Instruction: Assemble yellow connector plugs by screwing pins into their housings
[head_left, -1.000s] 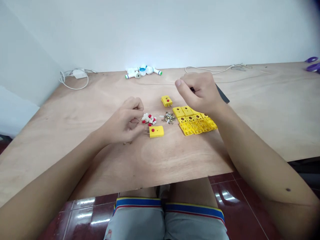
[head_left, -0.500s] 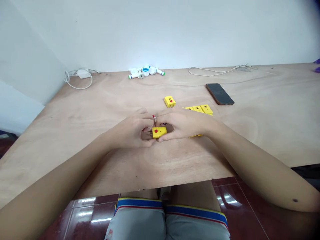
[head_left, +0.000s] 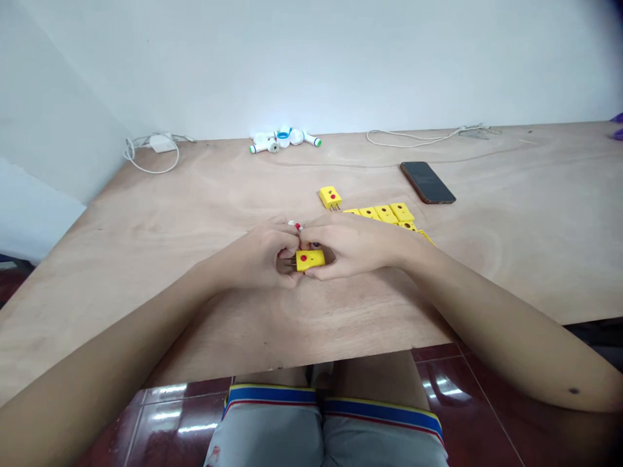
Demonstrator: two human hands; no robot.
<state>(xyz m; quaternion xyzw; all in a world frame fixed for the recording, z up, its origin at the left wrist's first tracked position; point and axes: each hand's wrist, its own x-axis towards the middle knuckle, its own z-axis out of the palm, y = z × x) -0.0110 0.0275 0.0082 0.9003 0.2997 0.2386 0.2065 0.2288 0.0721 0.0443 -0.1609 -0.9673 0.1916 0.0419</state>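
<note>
A yellow plug [head_left: 310,260] with a red dot on its face and metal pins pointing left is held between my two hands, above the table. My left hand [head_left: 263,254] curls round its pin side, fingers closed at its edges. From the right, my right hand [head_left: 350,243] pinches its body between thumb and fingers. A small red and white piece [head_left: 296,226] shows just beyond my fingertips; its kind cannot be made out. Farther back lies another yellow plug [head_left: 330,196], pins toward me. Several yellow blocks [head_left: 384,214] stand in a row, partly hidden behind my right hand and forearm.
A dark phone [head_left: 427,182] lies at the right on the wooden table [head_left: 219,188]. Against the wall are white tube-like parts [head_left: 285,139] with green and blue ends, a white charger with cable [head_left: 163,143] and a thin white cable [head_left: 413,139].
My right hand and forearm have shifted slightly down, uncovering more of the yellow blocks. Beyond my fingertips, the red and white piece has turned or moved a little left. Both hands still hold the plug.
</note>
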